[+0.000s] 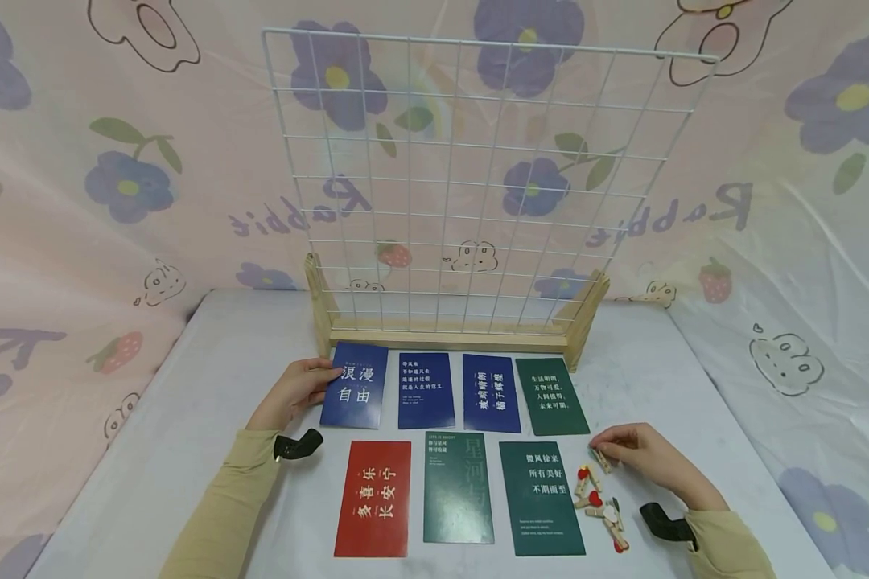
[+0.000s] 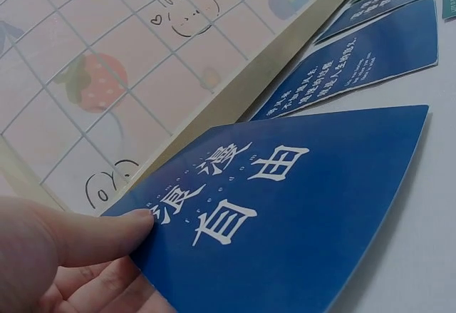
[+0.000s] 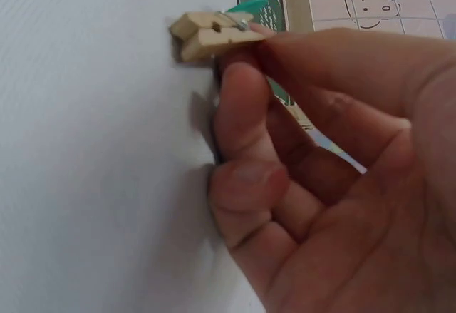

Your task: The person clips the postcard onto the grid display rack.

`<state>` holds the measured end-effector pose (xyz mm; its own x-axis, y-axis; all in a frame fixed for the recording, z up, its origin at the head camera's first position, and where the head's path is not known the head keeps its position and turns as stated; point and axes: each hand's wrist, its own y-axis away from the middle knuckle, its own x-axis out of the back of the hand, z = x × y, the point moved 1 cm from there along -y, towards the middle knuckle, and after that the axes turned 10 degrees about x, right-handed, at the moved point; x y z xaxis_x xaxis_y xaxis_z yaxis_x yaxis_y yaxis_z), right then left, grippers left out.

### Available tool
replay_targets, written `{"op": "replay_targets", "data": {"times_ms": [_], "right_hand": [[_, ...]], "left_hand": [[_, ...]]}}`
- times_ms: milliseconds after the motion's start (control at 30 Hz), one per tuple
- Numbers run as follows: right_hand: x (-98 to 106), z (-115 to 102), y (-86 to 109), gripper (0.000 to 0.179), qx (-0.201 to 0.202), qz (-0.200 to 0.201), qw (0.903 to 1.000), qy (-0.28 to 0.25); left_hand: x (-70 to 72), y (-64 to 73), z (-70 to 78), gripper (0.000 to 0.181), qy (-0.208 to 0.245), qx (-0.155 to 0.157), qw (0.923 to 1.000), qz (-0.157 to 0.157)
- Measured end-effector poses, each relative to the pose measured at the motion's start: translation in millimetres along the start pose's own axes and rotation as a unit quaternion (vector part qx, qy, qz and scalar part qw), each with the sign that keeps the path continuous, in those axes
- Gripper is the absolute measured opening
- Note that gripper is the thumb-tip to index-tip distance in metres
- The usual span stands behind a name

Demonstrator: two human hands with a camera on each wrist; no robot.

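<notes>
White wire grid (image 1: 478, 185) in wooden stand (image 1: 449, 334); red card (image 1: 373, 498).

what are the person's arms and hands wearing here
Both arms wear loose khaki-tan long sleeves: left sleeve, right sleeve. A black strap-like mount sits at each wrist, left and right. The left hand and right hand are bare, with no gloves, and no rings show.

Right hand (image 3: 335, 177) fingers (image 3: 239, 106) pinching a wooden clothespin (image 3: 210, 33) above the white tabletop (image 3: 92, 163).

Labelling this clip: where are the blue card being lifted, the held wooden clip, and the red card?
blue card (image 2: 306, 192), left wrist view, card face.
wooden clip (image 3: 206, 36), right wrist view, clip body.
red card (image 1: 373, 498), head view, card centre.
</notes>
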<state>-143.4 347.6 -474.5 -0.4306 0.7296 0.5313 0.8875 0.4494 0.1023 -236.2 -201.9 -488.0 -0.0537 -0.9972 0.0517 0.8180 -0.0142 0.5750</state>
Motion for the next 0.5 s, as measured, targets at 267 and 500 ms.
{"op": "replay_targets", "data": {"times_ms": [267, 500], "right_hand": [[-4.5, 0.7, -0.9, 0.028, -0.024, 0.011, 0.9996, 0.007], [-8.7, -4.8, -2.0, 0.022, -0.010, 0.024, 0.9994, 0.021]], "left_hand": [[-0.2, -0.1, -0.4, 0.031, 0.000, 0.005, 1.0000, 0.007], [-0.4, 0.1, -0.5, 0.034, -0.013, 0.004, 0.9999, 0.010]]}}
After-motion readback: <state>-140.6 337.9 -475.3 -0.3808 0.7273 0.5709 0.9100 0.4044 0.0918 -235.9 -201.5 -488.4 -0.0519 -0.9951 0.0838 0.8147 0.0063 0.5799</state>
